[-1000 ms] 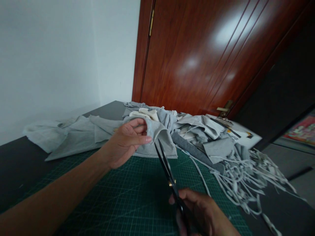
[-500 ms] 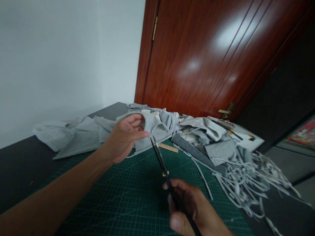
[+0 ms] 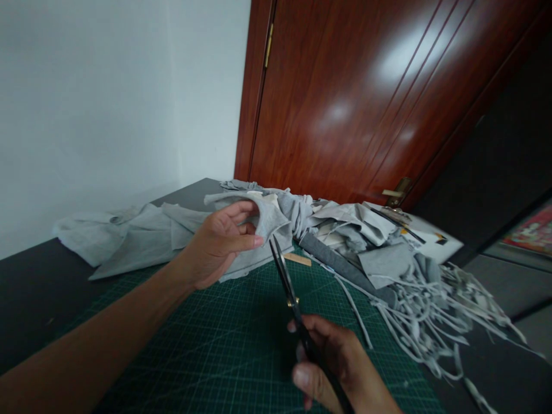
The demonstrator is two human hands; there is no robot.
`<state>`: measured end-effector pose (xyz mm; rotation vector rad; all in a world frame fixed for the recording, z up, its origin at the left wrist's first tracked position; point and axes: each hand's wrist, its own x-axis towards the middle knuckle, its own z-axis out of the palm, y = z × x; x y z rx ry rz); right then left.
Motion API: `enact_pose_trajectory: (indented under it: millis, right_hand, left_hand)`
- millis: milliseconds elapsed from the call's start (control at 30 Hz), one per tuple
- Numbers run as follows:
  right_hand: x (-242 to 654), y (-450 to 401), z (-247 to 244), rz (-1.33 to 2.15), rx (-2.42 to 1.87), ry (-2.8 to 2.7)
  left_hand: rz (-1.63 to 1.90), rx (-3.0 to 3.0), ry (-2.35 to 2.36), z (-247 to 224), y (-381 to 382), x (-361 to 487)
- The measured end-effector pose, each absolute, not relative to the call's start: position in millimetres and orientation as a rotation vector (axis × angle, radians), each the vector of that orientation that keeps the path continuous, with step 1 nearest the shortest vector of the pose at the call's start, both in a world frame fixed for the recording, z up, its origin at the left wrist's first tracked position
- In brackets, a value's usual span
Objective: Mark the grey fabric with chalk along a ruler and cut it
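Observation:
My left hand (image 3: 226, 241) pinches a piece of light grey fabric (image 3: 276, 224) between thumb and fingers, holding it raised above the cutting mat. The fabric's lower edge hangs close to the green cutting mat (image 3: 241, 333). In my right hand (image 3: 334, 359) is a pair of black scissors (image 3: 286, 282), gripped by the handles. The blades are nearly closed, and their tips point up and away, close to the fabric and my left thumb. Whether the tips touch the fabric I cannot tell.
Grey cloth (image 3: 142, 241) lies on the dark table at left. A heap of fabric scraps (image 3: 353, 224) and tangled strips (image 3: 422, 322) covers the right side. A small wooden ruler (image 3: 298, 260) lies at the mat's far edge. Behind stand a white wall and a brown door (image 3: 336, 115).
The fabric in my left hand has shifted and its lower edge has swung up slightly. The scissors have moved a little to the right, with the blades still nearly closed.

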<state>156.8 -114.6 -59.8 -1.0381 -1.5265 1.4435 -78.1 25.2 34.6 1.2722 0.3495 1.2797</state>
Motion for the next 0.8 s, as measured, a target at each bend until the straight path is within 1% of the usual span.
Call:
enact_pose_trajectory:
  millis: [267, 600, 800]
  right_hand:
    - [154, -115, -64, 1.411, -1.055, -1.510]
    - [150, -114, -68, 1.410, -1.137, -1.474]
    - [142, -110, -71, 1.470, -1.063, -1.391]
  left_hand:
    - [1.277, 1.350, 0.403, 28, 29, -75]
    - [1.249, 1.251, 0.329, 24, 27, -70]
    - [1.225, 1.231, 0.258, 26, 29, -74]
